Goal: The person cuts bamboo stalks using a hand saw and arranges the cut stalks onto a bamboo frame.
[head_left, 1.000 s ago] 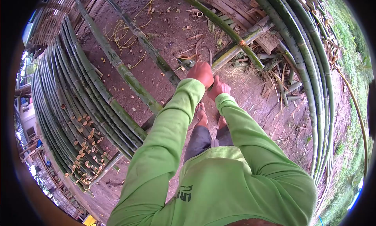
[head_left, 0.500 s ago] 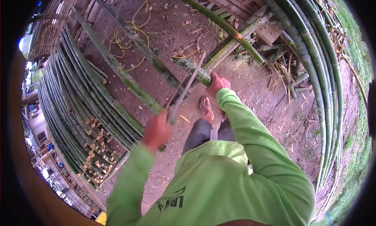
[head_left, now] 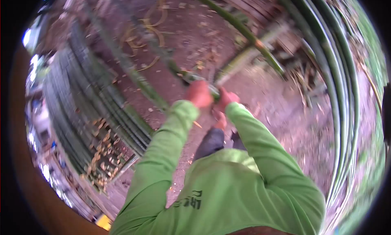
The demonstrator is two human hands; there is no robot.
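Observation:
A short, thick green bamboo piece (head_left: 191, 77) lies across other poles ahead of my body, blurred by motion. My right hand (head_left: 228, 98) is closed around its near end. Close beside it, my left hand (head_left: 199, 94) makes a fist over the bamboo, on the handle of a saw. The saw's long thin blade (head_left: 212, 75) is mostly hidden and smeared now; it points away from me across the bamboo. Its exact type cannot be made out. A bamboo pole (head_left: 240, 64) runs from beside my hands toward the upper right.
Stacked long bamboo poles (head_left: 69, 96) fill the left, with cut ends (head_left: 104, 149) nearer me. Bent long poles (head_left: 332, 72) stretch along the right. A yellow cord (head_left: 157, 33) lies on the dirt ground (head_left: 191, 35). Scraps (head_left: 299, 80) gather at upper right.
My left hand has moved forward and right with the saw, from near the left pole to beside my right hand. My right hand stays on the bamboo. The view has shifted slightly and blurred.

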